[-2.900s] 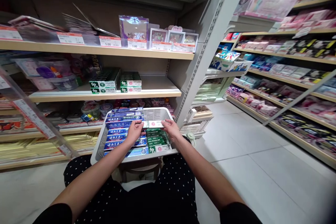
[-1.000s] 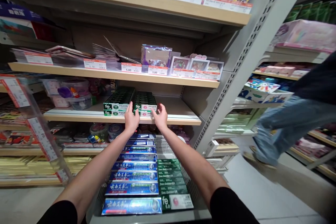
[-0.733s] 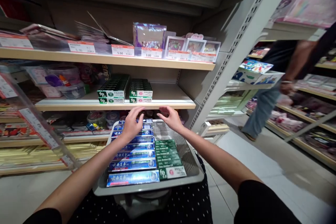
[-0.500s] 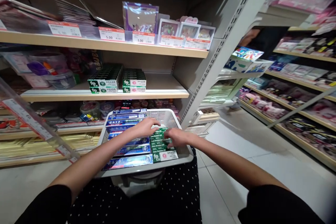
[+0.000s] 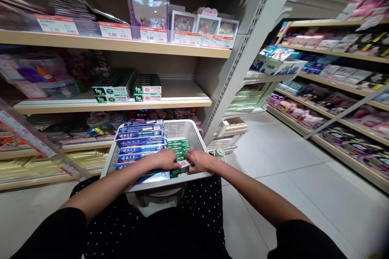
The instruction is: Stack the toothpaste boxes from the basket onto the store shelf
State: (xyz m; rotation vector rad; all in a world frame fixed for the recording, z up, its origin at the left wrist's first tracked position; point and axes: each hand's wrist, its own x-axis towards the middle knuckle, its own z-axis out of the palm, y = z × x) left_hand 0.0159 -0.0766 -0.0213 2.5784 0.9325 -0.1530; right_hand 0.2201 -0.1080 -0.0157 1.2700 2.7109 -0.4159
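Observation:
A white plastic basket (image 5: 199, 139) rests at my lap, holding a row of blue toothpaste boxes (image 5: 141, 134) on its left and green toothpaste boxes (image 5: 179, 145) on its right. My left hand (image 5: 166, 158) is closed at the left end of the nearer green boxes, its forearm crossing above the blue ones. Opposite it, my right hand (image 5: 198, 161) has its fingers curled on the right end of the same boxes. Between the two hands a box's white and pink end panel shows. How many boxes they grip is hidden.
Ahead, two stacks of green boxes (image 5: 112, 90) stand on the middle shelf (image 5: 179, 103). Above them, an upper shelf (image 5: 194, 50) carries price tags and small framed items. A grey upright (image 5: 240, 56) rises at the right. A slanted clear strip (image 5: 33, 133) crosses on the left.
Both hands have come nearer to me along the green boxes and closed on the near ones. The view has shifted right, and the person partly seen behind the upright is out of sight.

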